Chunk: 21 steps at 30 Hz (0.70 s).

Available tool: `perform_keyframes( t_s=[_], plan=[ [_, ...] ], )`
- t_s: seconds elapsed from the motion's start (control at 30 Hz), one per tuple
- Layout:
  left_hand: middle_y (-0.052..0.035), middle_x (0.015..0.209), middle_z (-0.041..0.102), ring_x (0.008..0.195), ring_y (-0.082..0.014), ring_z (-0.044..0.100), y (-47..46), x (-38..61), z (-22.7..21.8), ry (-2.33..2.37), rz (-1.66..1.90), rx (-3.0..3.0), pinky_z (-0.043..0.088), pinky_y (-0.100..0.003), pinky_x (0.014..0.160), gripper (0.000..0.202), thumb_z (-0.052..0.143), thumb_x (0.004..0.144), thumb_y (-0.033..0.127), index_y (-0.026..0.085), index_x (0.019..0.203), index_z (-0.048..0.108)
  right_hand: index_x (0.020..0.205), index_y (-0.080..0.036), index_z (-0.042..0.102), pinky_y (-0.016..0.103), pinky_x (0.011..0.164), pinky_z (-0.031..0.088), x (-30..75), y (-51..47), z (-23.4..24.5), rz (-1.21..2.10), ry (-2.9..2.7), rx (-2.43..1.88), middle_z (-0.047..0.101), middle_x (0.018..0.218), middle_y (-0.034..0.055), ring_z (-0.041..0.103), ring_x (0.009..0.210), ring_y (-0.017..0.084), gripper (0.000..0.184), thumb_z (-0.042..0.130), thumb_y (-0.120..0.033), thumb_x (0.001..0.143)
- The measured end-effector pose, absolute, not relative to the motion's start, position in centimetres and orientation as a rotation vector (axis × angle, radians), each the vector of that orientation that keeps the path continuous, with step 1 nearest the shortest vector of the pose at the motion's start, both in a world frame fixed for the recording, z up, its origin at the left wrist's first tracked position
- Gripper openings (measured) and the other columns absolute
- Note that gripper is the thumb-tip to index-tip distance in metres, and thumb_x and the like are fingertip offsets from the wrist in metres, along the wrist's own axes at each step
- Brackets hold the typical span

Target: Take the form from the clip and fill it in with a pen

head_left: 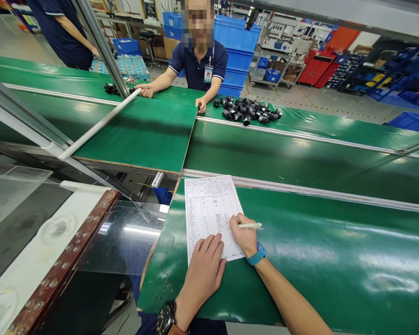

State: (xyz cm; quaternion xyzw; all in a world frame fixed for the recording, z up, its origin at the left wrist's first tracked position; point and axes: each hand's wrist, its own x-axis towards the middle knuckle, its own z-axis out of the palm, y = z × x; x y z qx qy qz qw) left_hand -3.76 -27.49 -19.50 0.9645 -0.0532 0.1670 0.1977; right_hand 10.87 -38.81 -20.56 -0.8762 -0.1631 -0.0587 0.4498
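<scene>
A printed form [206, 209] with a table of rows and some handwriting lies on the green work surface near me. My left hand [206, 263] rests flat on its lower part, fingers stretched out and holding nothing. My right hand [243, 235] is closed around a light-coloured pen [249, 225] at the form's right side. The pen's tip is hidden by my fingers. A dark watch [165, 318] is on my left wrist and a blue band [257, 254] on my right.
Across the line a co-worker [199, 65] holds a green board [143, 135] with a white rod [101, 123] along its left edge. Black parts [249, 110] lie heaped beyond the conveyor belt [300, 158]. A metal post [101, 46] rises at left, near a clear plate [125, 237].
</scene>
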Motion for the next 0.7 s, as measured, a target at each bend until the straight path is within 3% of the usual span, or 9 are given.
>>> perform_keyframes(
  t_s=[0.5, 0.6, 0.7],
  plan=[
    [-0.0109, 0.14, 0.061, 0.127, -0.0293, 0.051, -27.3, -3.9, -19.4, -0.159, 0.461, 2.683, 0.035, -0.046, 0.105, 0.031, 0.043, 0.103, 0.023, 0.012, 0.127, 0.059, 0.055, -0.022, 0.022, 0.027, 0.049, 0.024, 10.9, -38.7, -20.0, -0.192, -0.419, -2.136, 0.024, 0.049, -0.0058, 0.024, 0.048, 0.008, 0.045, 0.047, -0.034, 0.09],
    [-0.0106, 0.141, 0.061, 0.129, -0.0291, 0.051, -27.2, -4.1, -19.4, -0.174, 0.463, 2.677, 0.037, -0.046, 0.107, 0.031, 0.043, 0.102, 0.023, 0.012, 0.126, 0.06, 0.053, -0.021, 0.028, 0.027, 0.05, 0.026, 10.8, -38.9, -19.2, -0.277, -0.376, -2.082, 0.03, 0.048, -0.0052, 0.027, 0.048, 0.008, 0.047, 0.05, -0.037, 0.091],
    [-0.0107, 0.143, 0.06, 0.131, -0.0292, 0.052, -27.6, -4.1, -19.4, -0.229, 0.463, 2.713, 0.039, -0.045, 0.109, 0.034, 0.044, 0.104, 0.029, 0.012, 0.129, 0.059, 0.054, -0.02, 0.043, 0.027, 0.051, 0.033, 10.2, -38.7, -18.1, -0.25, -0.354, -2.009, 0.045, 0.05, -0.0026, 0.038, 0.049, 0.01, 0.046, 0.056, -0.042, 0.092]
  ],
)
